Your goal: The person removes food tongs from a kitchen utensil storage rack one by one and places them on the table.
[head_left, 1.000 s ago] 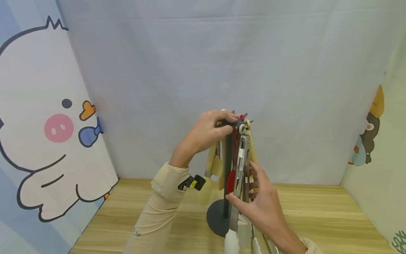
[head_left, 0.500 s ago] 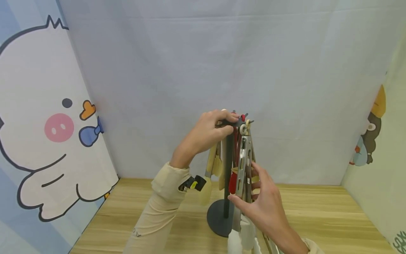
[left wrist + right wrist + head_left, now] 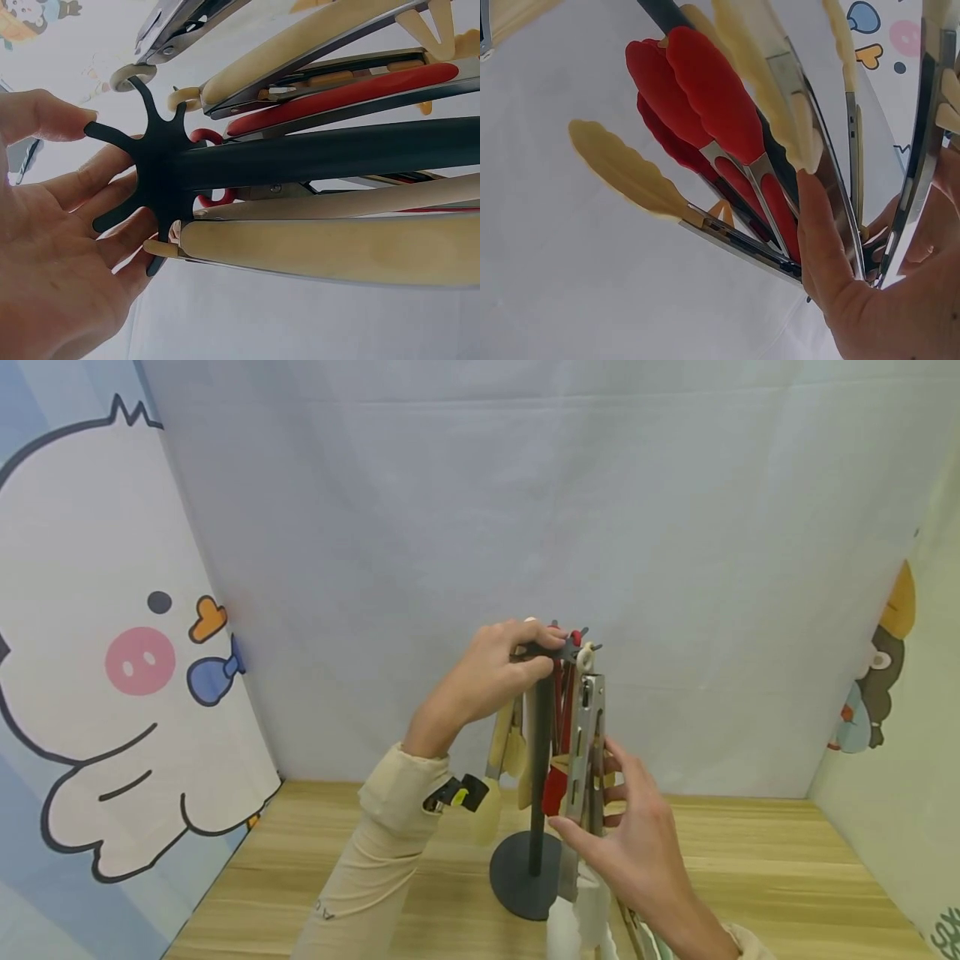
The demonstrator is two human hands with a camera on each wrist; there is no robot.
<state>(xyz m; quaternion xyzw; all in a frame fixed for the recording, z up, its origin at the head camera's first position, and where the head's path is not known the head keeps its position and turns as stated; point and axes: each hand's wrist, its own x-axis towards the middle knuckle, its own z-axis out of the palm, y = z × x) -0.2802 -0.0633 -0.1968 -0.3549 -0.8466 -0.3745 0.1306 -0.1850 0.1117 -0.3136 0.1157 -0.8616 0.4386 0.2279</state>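
My left hand point(image 3: 483, 681) holds the top of a black stand; in the left wrist view its thumb and fingers lie about the star-shaped hooks point(image 3: 154, 169). My right hand point(image 3: 633, 839) grips a pair of steel tongs point(image 3: 581, 768) with white tips, thumb on one side and fingers on the other. The cream ring point(image 3: 133, 76) of these tongs is at the end of one hook. Red tongs point(image 3: 716, 97) and yellow tongs point(image 3: 626, 169) hang beside them on the stand. Part of the tongs is hidden behind my right hand.
The round black base point(image 3: 517, 881) of the stand rests on a wood-grain table point(image 3: 750, 860). More yellow tongs point(image 3: 498, 747) hang on the stand's left side. A grey-white sheet point(image 3: 375, 527) forms the back, with cartoon-printed panels at both sides.
My right hand has shifted slightly right with the steel tongs, and their top ring has moved right along with it. The left hand stays at the top of the stand.
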